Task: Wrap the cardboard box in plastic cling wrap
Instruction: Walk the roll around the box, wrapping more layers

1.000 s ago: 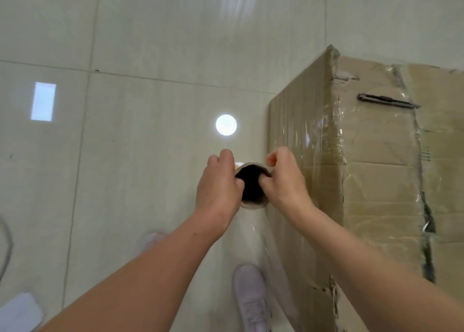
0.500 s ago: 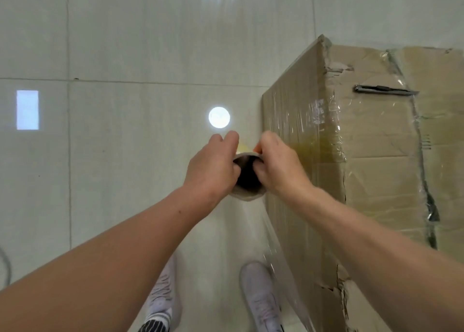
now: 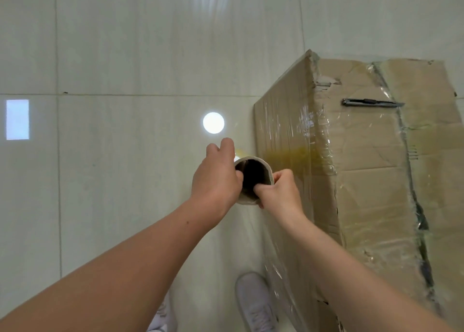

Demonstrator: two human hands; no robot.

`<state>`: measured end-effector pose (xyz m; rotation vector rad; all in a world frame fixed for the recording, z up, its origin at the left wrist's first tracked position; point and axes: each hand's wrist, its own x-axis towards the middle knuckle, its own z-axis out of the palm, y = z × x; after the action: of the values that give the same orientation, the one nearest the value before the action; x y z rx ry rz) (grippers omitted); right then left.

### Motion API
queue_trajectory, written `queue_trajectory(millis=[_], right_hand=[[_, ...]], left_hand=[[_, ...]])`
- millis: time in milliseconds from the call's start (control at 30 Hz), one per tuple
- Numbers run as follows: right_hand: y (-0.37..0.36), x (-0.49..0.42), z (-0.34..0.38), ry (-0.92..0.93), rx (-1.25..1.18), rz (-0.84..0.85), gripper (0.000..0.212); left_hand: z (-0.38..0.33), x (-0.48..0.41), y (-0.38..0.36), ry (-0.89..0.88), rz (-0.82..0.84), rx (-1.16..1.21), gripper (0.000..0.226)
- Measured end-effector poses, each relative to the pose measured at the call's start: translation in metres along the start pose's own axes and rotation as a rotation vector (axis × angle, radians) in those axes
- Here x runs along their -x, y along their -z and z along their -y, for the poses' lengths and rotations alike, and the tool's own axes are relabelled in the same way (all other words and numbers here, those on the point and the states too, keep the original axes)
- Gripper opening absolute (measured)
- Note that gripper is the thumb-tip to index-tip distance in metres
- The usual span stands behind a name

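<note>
A tall cardboard box (image 3: 376,186) stands on the tiled floor at the right, its side and top covered with shiny clear film. I look down the open end of the cling wrap roll (image 3: 253,161), held upright just left of the box's near side. My left hand (image 3: 216,178) grips the tube's rim from the left, thumb inside. My right hand (image 3: 278,191) grips the rim from the right, fingers hooked inside. A clear sheet of film (image 3: 276,261) runs down from the roll along the box's left face.
A dark utility knife (image 3: 371,102) lies on top of the box. My two light shoes (image 3: 253,304) stand on the glossy tile floor (image 3: 125,181) close to the box's side. Ceiling lights reflect in the tiles at left and centre.
Both hands and the roll have moved forward along the box's left face, toward its far corner. My right hand has shifted its grip lower on the tube's rim.
</note>
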<state>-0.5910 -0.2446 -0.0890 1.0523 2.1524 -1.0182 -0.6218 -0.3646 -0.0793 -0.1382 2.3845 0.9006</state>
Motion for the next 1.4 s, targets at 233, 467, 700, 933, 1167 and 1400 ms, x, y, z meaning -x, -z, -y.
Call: queue_trajectory(millis=[233,467,700,933,1167,1400], right_hand=[[0.008,-0.02,0.037,0.269,0.31,-0.021,0.011],[0.007,-0.048,0.105,0.775,0.632,0.015,0.013],[0.011,-0.064,0.105,0.732,0.64,-0.007,0.013],[-0.001,-0.051,0.089,0.539,0.494,0.003,0.011],[-0.006,-0.045,0.098,0.404,0.386,-0.004,0.017],[0.006,-0.026,0.083,0.212,0.129,0.032,0.019]], left_hand=[[-0.003,-0.027,0.018,-0.157,0.0,-0.175,0.021],[0.013,-0.056,0.045,-0.034,-0.111,0.017,0.02],[0.0,-0.066,0.034,0.046,-0.143,0.1,0.019],[0.013,-0.054,0.027,0.068,-0.116,0.099,0.016],[0.02,-0.05,0.039,0.113,-0.053,0.28,0.02],[0.015,-0.048,0.041,0.094,-0.077,0.402,0.016]])
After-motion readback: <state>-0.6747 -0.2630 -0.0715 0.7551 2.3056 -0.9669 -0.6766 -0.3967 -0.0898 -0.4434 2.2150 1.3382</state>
